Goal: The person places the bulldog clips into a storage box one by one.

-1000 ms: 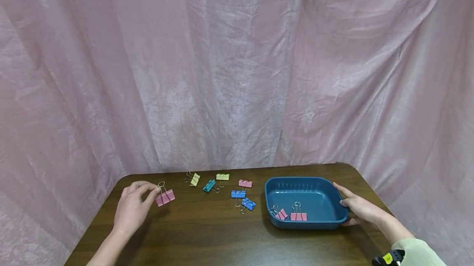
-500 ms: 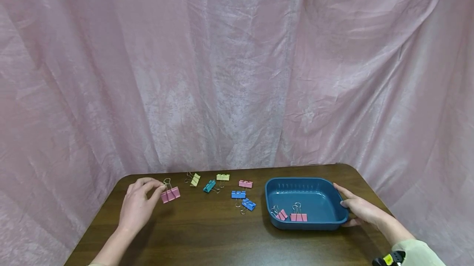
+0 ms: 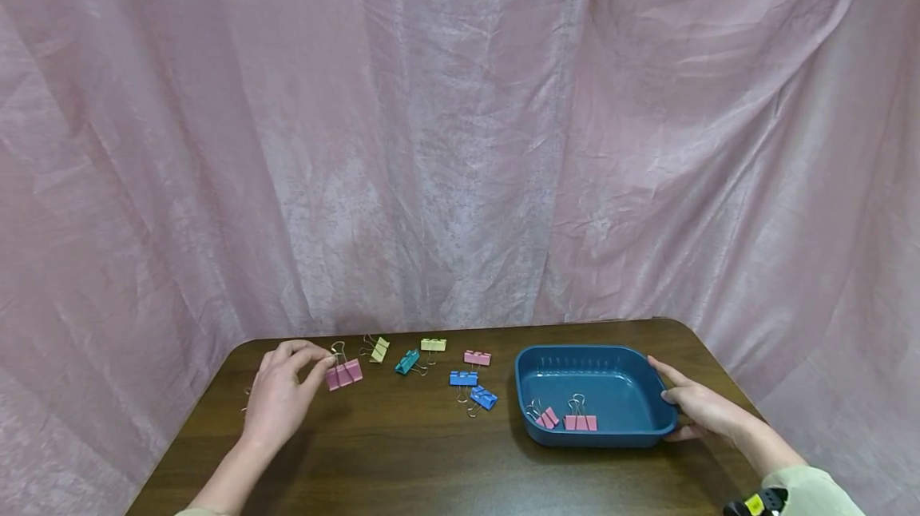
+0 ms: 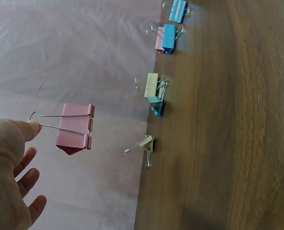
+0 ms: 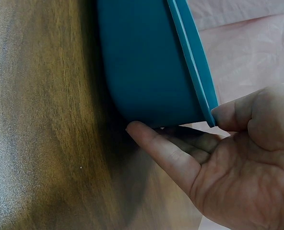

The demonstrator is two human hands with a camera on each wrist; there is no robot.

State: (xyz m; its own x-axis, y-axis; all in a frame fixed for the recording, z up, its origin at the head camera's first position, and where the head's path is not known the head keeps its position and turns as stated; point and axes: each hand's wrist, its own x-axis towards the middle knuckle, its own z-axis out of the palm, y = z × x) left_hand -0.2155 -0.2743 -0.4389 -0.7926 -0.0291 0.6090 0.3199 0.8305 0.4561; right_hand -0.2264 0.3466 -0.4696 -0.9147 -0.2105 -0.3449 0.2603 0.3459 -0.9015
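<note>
My left hand [image 3: 282, 392] pinches one wire handle of a large pink binder clip [image 3: 343, 375] between thumb and fingertips, holding it above the left of the table. In the left wrist view the clip [image 4: 75, 127] hangs from the thumb side, while the other fingers are spread away from it. My right hand [image 3: 707, 406] grips the right side of a blue rectangular tray [image 3: 523, 388], its thumb at the rim. The right wrist view shows fingers [image 5: 168, 155] against the tray's outer wall [image 5: 142, 67]. Two pink binder clips [image 3: 580, 422] lie in the tray's near left part.
Beyond the left hand lie yellow binder clips [image 3: 378, 350], a teal clip [image 3: 407, 362], a small pink clip [image 3: 477, 358] and two blue clips [image 3: 463, 378] on the wooden table [image 3: 402, 460]. Wire handles [image 3: 246, 402] show left of the hand. A pink curtain [image 3: 446, 140] hangs behind.
My left hand has moved to the right and slightly away from me, carrying the large pink binder clip. The right hand and the tray stay in place.
</note>
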